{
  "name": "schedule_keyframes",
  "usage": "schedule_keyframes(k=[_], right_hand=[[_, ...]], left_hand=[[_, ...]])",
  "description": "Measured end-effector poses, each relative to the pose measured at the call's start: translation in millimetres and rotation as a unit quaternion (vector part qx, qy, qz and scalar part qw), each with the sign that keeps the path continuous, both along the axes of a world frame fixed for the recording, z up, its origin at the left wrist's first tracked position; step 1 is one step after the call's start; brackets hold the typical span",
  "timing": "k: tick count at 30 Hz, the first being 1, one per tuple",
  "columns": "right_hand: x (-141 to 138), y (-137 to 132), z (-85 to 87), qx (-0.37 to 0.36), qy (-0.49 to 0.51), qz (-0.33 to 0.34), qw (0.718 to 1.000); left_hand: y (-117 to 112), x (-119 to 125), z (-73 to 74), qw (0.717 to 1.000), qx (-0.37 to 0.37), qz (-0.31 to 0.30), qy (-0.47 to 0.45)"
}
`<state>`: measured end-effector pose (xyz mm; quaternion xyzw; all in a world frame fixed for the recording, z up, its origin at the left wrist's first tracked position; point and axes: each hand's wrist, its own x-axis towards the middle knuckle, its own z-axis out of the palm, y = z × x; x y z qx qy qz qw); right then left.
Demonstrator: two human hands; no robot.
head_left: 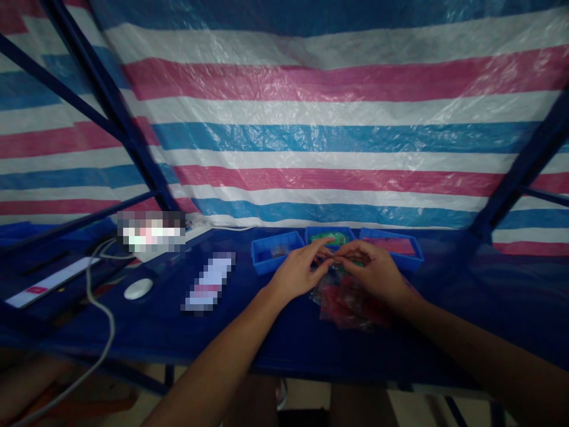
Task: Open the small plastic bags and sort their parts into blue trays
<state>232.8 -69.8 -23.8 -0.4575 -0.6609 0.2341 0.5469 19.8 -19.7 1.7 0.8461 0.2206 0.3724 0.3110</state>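
My left hand and my right hand meet fingertip to fingertip above the table, each closed in a pinch. Whatever is between their fingers is too small and blurred to name. Just below them lies a loose pile of clear plastic bags with red contents, partly covered by my right hand. Behind the hands stand three blue bins: the left bin has a few small items, the middle bin holds green pieces, and the right bin holds flat pink-red pieces.
On the blue table to the left lie a phone and a white oval object. A white cable hangs over the front edge. Blue metal posts and a striped tarp stand behind.
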Motion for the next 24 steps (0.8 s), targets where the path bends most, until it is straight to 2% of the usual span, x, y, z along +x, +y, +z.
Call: schedule_keyframes(k=[9,13,18,24], right_hand=[[-6,1,-9.7,0.022,0.061,-0.006,0.998],[-5,2,-10.3,-0.006,0.071,0.033,0.997],[-3,5,-11.7,-0.061,0.113,0.057,0.990],[-4,5,-14.1,-0.052,0.118,0.052,0.990]], left_hand=[[0,2,1.7,0.999,-0.016,0.010,-0.034],[1,4,-0.7,0.997,-0.049,0.020,-0.064],[5,9,-6.7,0.993,-0.046,0.008,-0.105],[5,9,-9.5,0.996,-0.040,0.002,-0.078]])
